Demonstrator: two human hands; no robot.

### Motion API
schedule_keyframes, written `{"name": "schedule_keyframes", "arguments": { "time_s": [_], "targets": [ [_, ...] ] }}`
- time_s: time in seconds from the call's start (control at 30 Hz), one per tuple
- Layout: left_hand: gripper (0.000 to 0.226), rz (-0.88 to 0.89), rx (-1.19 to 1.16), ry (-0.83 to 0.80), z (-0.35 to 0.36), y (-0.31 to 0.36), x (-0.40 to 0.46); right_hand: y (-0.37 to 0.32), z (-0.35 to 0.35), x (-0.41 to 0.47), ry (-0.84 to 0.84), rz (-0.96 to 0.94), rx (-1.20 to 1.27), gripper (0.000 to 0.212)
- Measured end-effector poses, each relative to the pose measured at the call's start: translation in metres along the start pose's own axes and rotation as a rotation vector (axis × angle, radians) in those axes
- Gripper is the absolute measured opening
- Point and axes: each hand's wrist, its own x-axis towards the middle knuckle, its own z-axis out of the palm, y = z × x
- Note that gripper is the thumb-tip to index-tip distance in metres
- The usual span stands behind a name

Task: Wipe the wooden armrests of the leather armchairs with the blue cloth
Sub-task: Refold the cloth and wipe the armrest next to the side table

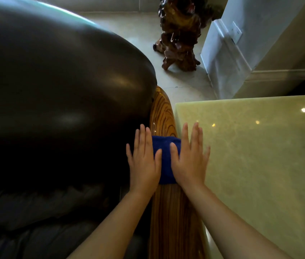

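Observation:
A glossy wooden armrest [163,116] with dark grain runs from the bottom centre up past the dark leather armchair [58,86] on its left. A folded blue cloth [165,157] lies across the armrest. My left hand [144,161] rests flat on the cloth's left edge, fingers spread and pointing away from me. My right hand [190,159] lies flat on the cloth's right edge, its thumb on the cloth, fingers spread toward the table beside it. Neither hand grips the cloth; both press on it with open palms.
A polished pale green stone table [260,165] stands close against the armrest's right side. A carved dark wood root sculpture [179,34] stands on the tiled floor [144,30] beyond. A white wall corner with a socket [235,32] is at the upper right.

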Motion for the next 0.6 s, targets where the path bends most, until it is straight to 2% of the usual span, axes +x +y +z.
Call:
{"name": "schedule_keyframes", "arguments": {
  "time_s": [0.07, 0.13, 0.2, 0.4, 0.5, 0.57, 0.6],
  "targets": [
    [0.053, 0.170, 0.099, -0.023, -0.016, -0.013, -0.023, 0.007, -0.011, -0.014, 0.043, -0.089, 0.047, 0.053],
    [0.049, 0.293, 0.205, -0.186, -0.022, -0.024, -0.035, 0.015, -0.013, -0.029, -0.082, -0.212, 0.057, 0.049],
    [0.048, 0.271, 0.194, -0.332, -0.022, -0.025, -0.033, 0.020, -0.011, -0.036, -0.246, -0.253, 0.048, 0.051],
    [0.049, 0.227, 0.200, -0.307, -0.014, -0.010, -0.009, 0.014, -0.007, -0.007, -0.318, -0.185, 0.077, 0.053],
    [0.041, 0.162, 0.116, -0.236, -0.026, 0.000, 0.007, 0.014, -0.019, 0.006, -0.367, -0.179, 0.044, 0.055],
    [0.042, 0.163, 0.133, -0.189, -0.033, 0.002, 0.015, 0.018, -0.030, 0.011, -0.340, -0.215, 0.018, 0.058],
    [0.047, 0.172, 0.167, -0.216, -0.034, 0.002, 0.017, 0.021, -0.034, 0.013, -0.313, -0.235, 0.027, 0.059]
  ]
}}
